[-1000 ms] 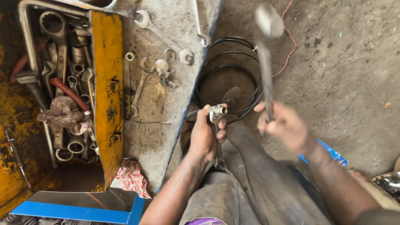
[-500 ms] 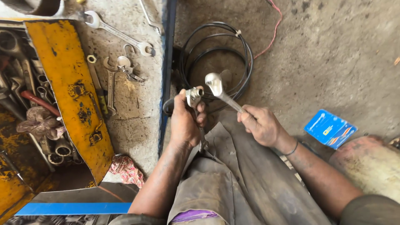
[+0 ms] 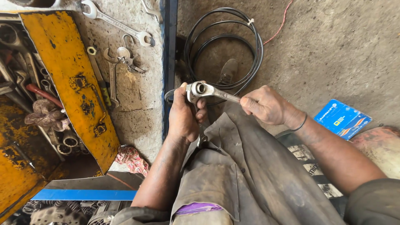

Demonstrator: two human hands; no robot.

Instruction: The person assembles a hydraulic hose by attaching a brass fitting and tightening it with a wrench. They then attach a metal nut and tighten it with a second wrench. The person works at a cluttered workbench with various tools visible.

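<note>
Up close, shiny steel spanner (image 3: 212, 92) gripped by right hand (image 3: 266, 105), left hand (image 3: 183, 114) clasping a small metal fitting (image 3: 200, 88).

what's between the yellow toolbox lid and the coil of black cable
In the head view, a concrete slab with loose spanners lies right of the yellow toolbox lid; then a dark blue metal bar stands upright beside the black cable coil.

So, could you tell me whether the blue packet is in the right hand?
No, the blue packet lies on the floor while the right hand holds a wrench.
</note>
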